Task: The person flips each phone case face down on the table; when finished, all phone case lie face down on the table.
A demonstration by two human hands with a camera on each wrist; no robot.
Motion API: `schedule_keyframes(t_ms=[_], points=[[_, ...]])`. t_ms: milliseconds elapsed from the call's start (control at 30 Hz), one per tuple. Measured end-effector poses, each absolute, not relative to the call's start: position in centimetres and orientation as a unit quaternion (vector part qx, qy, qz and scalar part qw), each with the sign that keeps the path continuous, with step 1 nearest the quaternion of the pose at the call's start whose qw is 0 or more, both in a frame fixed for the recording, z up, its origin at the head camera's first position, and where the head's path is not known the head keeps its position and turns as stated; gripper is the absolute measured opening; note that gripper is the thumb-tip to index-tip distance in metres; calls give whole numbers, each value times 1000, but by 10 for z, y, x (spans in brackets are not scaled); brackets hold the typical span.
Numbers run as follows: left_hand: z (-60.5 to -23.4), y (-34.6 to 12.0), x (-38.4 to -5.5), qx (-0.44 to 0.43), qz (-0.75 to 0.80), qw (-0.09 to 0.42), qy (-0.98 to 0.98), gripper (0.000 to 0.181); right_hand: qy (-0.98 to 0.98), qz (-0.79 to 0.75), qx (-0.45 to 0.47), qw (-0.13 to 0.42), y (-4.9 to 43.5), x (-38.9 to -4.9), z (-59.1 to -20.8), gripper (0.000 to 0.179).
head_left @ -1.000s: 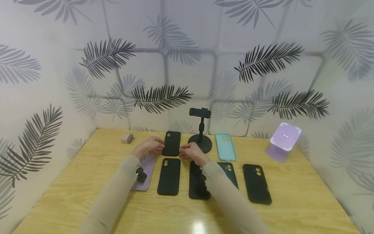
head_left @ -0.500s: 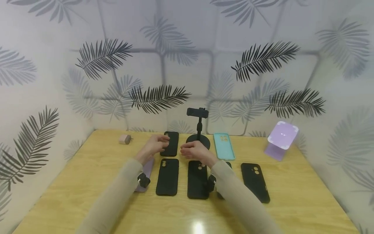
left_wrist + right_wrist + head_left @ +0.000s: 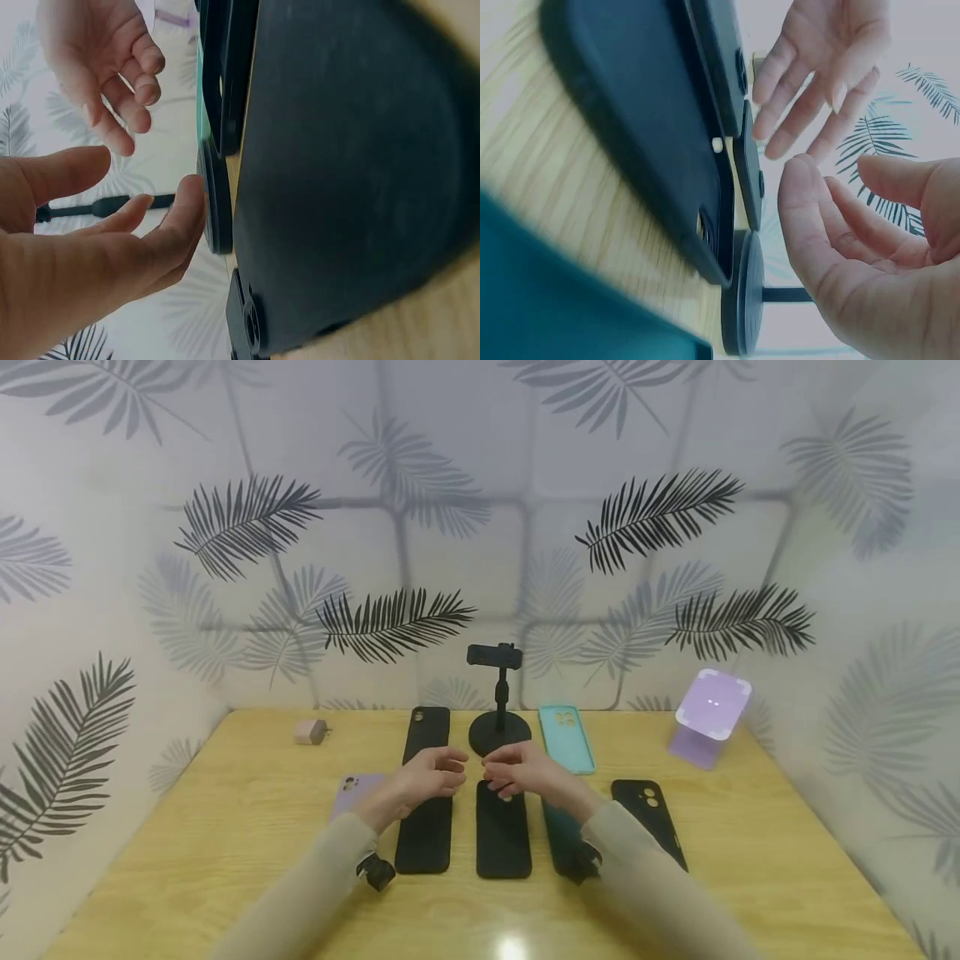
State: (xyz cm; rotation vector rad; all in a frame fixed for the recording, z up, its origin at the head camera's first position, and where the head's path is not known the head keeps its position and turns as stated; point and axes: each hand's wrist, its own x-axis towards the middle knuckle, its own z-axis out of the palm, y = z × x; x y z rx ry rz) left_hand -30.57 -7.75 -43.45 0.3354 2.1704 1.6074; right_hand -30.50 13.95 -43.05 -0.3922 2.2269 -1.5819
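My left hand (image 3: 426,779) hovers over two black phone cases, a far one (image 3: 429,724) and a near one (image 3: 423,847), with its fingers loosely bent around nothing. Facing it, my right hand (image 3: 534,772) hangs above the top end of another black phone case (image 3: 503,839), also holding nothing. A narrow gap separates the fingertips of the two hands. In the right wrist view, the right thumb and fingers (image 3: 802,180) stand apart. A dark teal phone case (image 3: 561,835) is partly covered by the right wrist. The left forearm partly hides a purple phone case (image 3: 356,791).
A black phone stand (image 3: 500,727) rises behind the hands. To its right lie a light blue phone case (image 3: 567,741) and a black phone case (image 3: 647,806). A purple stand (image 3: 712,706) is at the back right, a pinkish charger (image 3: 309,732) at the back left.
Both hands have drawn back and lifted from beside the far black phone case towards the near row. That case stays lying at the back; the head view has shifted slightly.
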Motion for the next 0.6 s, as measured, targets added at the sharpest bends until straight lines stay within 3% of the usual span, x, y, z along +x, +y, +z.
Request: schedule_keyframes(t_ms=[333, 600], points=[[-439, -70, -287, 126, 569, 246, 774, 51, 850, -489, -143, 134, 171, -289, -440, 31], [-444, -67, -278, 114, 564, 264, 774, 54, 843, -487, -127, 188, 185, -277, -446, 28]])
